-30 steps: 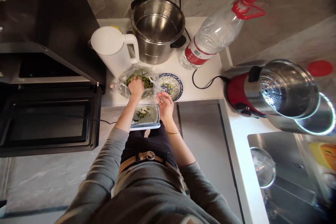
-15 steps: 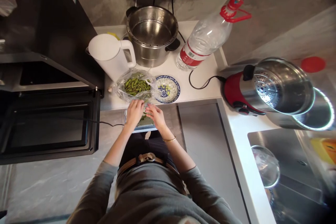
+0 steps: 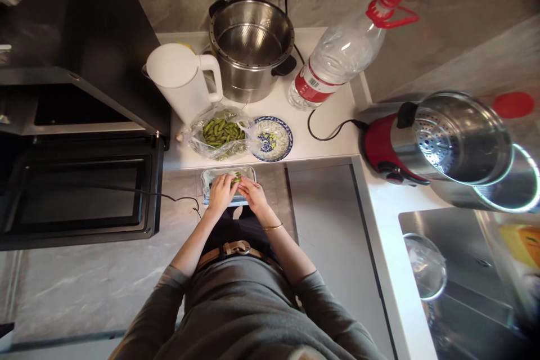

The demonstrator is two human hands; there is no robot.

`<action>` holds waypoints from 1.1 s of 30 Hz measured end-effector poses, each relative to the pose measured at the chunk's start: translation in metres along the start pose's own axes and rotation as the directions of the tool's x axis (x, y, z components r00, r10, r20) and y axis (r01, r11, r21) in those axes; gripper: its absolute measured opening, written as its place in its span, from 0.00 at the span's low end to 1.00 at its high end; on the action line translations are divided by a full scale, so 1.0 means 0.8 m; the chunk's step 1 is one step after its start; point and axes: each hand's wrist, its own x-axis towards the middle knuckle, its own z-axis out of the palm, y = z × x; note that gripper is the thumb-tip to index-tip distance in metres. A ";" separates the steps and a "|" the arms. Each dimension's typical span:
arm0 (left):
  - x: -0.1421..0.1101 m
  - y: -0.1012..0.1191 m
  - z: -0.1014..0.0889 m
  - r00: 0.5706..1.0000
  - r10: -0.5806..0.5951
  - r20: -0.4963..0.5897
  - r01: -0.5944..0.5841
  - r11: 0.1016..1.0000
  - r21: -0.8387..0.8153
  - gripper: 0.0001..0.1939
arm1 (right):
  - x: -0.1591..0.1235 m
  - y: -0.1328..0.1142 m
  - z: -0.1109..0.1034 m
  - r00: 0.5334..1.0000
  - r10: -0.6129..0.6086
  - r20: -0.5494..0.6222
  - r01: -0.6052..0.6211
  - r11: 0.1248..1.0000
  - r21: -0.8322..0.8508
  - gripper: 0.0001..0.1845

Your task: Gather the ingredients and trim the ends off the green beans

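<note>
Both hands meet over a white bin (image 3: 205, 183) below the counter's front edge. Between the fingertips of my left hand (image 3: 221, 191) and my right hand (image 3: 253, 194) is a green edamame pod (image 3: 236, 180); both are closed on it. On the counter just beyond lies a clear plastic bag (image 3: 194, 138), open at the top and full of edamame pods (image 3: 223, 132). Right of the bag, a blue-patterned plate (image 3: 288, 143) carries several shelled green beans (image 3: 270, 138). The bin's inside is partly hidden by my hands.
A white pitcher (image 3: 177, 79) and a steel pot (image 3: 253, 79) stand behind the bag. A big water bottle (image 3: 333, 67) leans rightward in view. A red steamer (image 3: 379, 143) stands by the sink (image 3: 464, 259). The open oven door (image 3: 80, 197) juts out at left.
My left hand has come out of the bag and back over the bin, bringing a pod. My right hand has moved left to meet it, and both now grip the pod.
</note>
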 end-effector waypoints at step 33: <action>0.011 0.007 0.029 0.944 -0.210 0.255 0.330 0.639 -0.694 0.25 | -0.006 0.018 0.027 0.967 -0.255 0.003 0.253 0.962 0.103 0.16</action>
